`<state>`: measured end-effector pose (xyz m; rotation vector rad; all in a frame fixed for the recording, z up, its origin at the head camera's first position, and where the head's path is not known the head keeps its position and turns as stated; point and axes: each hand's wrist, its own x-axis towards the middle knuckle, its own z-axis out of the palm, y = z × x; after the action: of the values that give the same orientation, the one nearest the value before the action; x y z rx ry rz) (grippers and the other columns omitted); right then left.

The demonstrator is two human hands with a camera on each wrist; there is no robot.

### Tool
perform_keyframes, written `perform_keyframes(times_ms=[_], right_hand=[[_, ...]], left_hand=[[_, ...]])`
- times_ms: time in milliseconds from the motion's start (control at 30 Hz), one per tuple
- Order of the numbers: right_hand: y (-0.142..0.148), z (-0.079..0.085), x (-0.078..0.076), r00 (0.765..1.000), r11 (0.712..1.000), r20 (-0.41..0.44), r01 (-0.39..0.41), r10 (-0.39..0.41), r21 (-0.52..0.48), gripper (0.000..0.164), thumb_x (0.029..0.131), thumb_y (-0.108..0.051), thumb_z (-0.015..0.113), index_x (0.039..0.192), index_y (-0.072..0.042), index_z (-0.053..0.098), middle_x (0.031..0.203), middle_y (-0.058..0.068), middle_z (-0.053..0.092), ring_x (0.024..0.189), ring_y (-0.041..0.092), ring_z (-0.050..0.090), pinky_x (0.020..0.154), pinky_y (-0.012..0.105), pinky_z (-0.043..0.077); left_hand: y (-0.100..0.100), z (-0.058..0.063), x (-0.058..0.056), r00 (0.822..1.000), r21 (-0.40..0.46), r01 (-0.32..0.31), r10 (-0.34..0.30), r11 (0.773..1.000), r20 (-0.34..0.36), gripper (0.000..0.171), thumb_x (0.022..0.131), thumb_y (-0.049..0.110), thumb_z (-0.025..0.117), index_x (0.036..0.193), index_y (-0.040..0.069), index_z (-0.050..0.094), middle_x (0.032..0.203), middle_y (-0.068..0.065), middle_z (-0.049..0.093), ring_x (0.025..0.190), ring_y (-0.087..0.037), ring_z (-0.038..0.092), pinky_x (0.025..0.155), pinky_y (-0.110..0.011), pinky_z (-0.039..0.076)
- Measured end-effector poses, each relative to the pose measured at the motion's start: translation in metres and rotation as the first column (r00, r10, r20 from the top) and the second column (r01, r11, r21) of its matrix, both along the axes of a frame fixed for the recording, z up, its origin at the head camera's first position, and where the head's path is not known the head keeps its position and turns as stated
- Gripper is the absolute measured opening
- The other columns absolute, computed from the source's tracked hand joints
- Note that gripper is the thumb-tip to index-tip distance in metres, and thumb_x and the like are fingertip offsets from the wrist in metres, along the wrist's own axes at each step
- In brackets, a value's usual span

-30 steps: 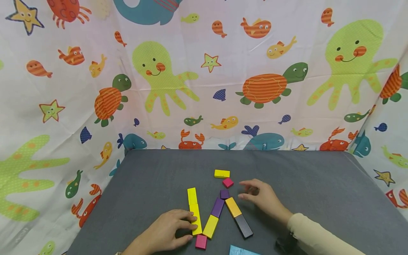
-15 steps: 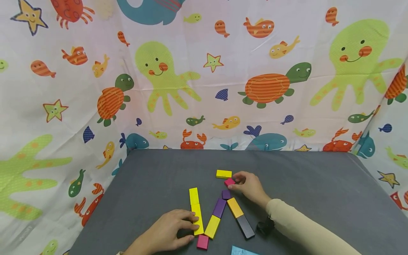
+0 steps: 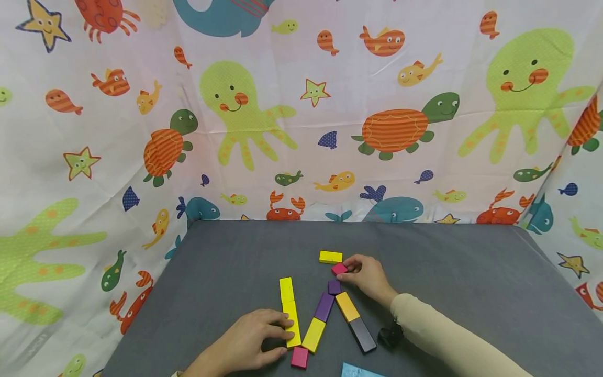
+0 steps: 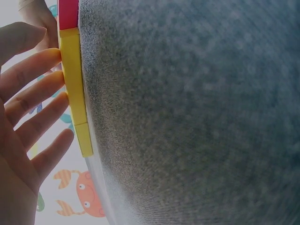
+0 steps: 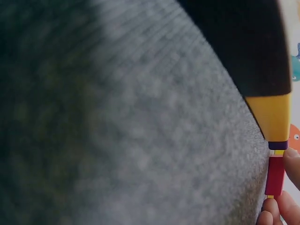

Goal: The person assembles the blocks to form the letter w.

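Coloured wooden blocks lie in slanting rows on the grey cloth. My left hand [image 3: 252,337] rests its fingertips on the side and top of a long yellow block [image 3: 291,313]; the left wrist view shows those fingers [image 4: 40,89] fairly straight. A short yellow block [image 3: 286,289] continues that row, and a red block [image 3: 299,357] sits at its near end. My right hand [image 3: 369,278] pinches another red block [image 3: 338,269] between thumb and fingers, just beyond a small purple block [image 3: 334,287]. In the right wrist view this red block [image 5: 275,174] stands between thumb and fingertips.
A yellow block [image 3: 331,257] lies just beyond the right hand's fingers. Purple [image 3: 324,308] and yellow [image 3: 313,335] blocks slope towards me, beside an orange block [image 3: 347,307] and a dark grey block [image 3: 363,335]. A light-blue piece [image 3: 359,370] shows at the near edge.
My right hand has moved left from beside the blocks and now pinches the far red block. The left hand stays on the long yellow block. The head view shifted slightly.
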<state>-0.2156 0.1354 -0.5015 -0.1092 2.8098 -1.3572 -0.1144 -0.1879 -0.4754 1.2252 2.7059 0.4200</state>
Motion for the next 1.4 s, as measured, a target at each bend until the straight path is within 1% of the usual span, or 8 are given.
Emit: perform_keyframes(times_ms=[233, 433, 533, 700, 900, 1133, 1300, 1400], right_hand=[[-0.001, -0.002, 0.0, 1.0, 1.0, -0.017, 0.009, -0.009, 0.018, 0.033, 0.076, -0.026, 0.086, 0.101, -0.011, 0.072, 0.091, 0.001, 0.069, 0.079, 0.015, 0.054, 0.07, 0.022, 0.047], [-0.002, -0.001, 0.0, 0.999, 1.0, -0.031, 0.019, -0.019, 0.024, 0.031, 0.077, -0.025, 0.085, 0.101, -0.01, 0.073, 0.089, 0.001, 0.07, 0.077, 0.013, 0.054, 0.068, 0.021, 0.047], [-0.001, -0.001, 0.0, 0.999, 1.0, -0.038, 0.023, -0.022, 0.011, 0.03, 0.077, -0.024, 0.085, 0.101, -0.01, 0.073, 0.089, 0.002, 0.07, 0.075, 0.013, 0.054, 0.066, 0.021, 0.046], [0.002, -0.002, -0.001, 0.999, 0.999, -0.026, 0.041, -0.042, -0.032, 0.028, 0.077, -0.023, 0.085, 0.1, -0.011, 0.074, 0.09, 0.003, 0.071, 0.075, 0.014, 0.055, 0.063, 0.02, 0.046], [0.013, 0.004, 0.003, 0.999, 0.996, -0.015, 0.047, -0.048, -0.077, 0.028, 0.078, -0.025, 0.084, 0.103, -0.014, 0.075, 0.096, 0.003, 0.073, 0.08, 0.014, 0.058, 0.068, 0.019, 0.05], [0.034, 0.025, 0.023, 1.0, 0.993, -0.024, -0.005, 0.002, -0.117, 0.032, 0.081, -0.031, 0.081, 0.108, -0.016, 0.073, 0.104, 0.004, 0.073, 0.088, 0.015, 0.062, 0.078, 0.024, 0.053], [0.051, 0.037, 0.043, 0.999, 0.991, -0.005, -0.033, 0.032, -0.131, 0.033, 0.081, -0.036, 0.081, 0.109, -0.02, 0.073, 0.104, 0.003, 0.071, 0.089, 0.015, 0.06, 0.076, 0.023, 0.053], [0.06, 0.043, 0.057, 0.997, 0.988, -0.01, -0.074, 0.073, -0.137, 0.034, 0.081, -0.035, 0.08, 0.11, -0.019, 0.073, 0.102, 0.003, 0.071, 0.088, 0.014, 0.061, 0.073, 0.023, 0.054]], left_hand=[[0.001, 0.001, 0.0, 0.999, -0.027, -0.021, 0.022, 0.999, 0.026, 0.03, 0.094, 0.051, 0.06, 0.121, 0.04, 0.068, 0.13, 0.018, 0.062, 0.119, -0.007, 0.059, 0.101, -0.04, 0.054], [0.0, 0.001, -0.001, 1.0, -0.011, 0.0, 0.0, 1.0, 0.002, 0.03, 0.094, 0.049, 0.06, 0.12, 0.038, 0.07, 0.129, 0.016, 0.063, 0.118, -0.007, 0.06, 0.1, -0.039, 0.055], [0.0, 0.001, -0.001, 1.0, -0.007, 0.007, -0.007, 1.0, -0.014, 0.029, 0.095, 0.049, 0.06, 0.119, 0.037, 0.07, 0.128, 0.016, 0.063, 0.118, -0.008, 0.06, 0.099, -0.038, 0.055], [0.002, 0.0, 0.001, 1.0, -0.015, -0.007, 0.007, 1.0, -0.006, 0.029, 0.094, 0.049, 0.06, 0.119, 0.037, 0.07, 0.129, 0.018, 0.063, 0.119, -0.006, 0.059, 0.101, -0.038, 0.054], [0.001, -0.001, 0.001, 1.0, -0.004, -0.006, 0.006, 1.0, -0.008, 0.029, 0.094, 0.049, 0.06, 0.118, 0.037, 0.07, 0.129, 0.018, 0.063, 0.119, -0.006, 0.059, 0.1, -0.038, 0.054], [0.001, -0.004, 0.001, 1.0, 0.015, 0.005, -0.005, 1.0, -0.031, 0.028, 0.095, 0.049, 0.059, 0.119, 0.038, 0.07, 0.129, 0.017, 0.063, 0.118, -0.006, 0.059, 0.1, -0.038, 0.055], [0.001, -0.003, 0.0, 0.999, 0.025, 0.021, -0.019, 0.999, -0.047, 0.028, 0.095, 0.049, 0.059, 0.118, 0.037, 0.07, 0.127, 0.016, 0.064, 0.117, -0.006, 0.06, 0.099, -0.037, 0.055], [0.002, -0.003, 0.0, 0.999, 0.014, 0.014, -0.014, 1.0, -0.037, 0.028, 0.095, 0.049, 0.059, 0.118, 0.038, 0.07, 0.127, 0.017, 0.064, 0.117, -0.006, 0.06, 0.099, -0.037, 0.055]])
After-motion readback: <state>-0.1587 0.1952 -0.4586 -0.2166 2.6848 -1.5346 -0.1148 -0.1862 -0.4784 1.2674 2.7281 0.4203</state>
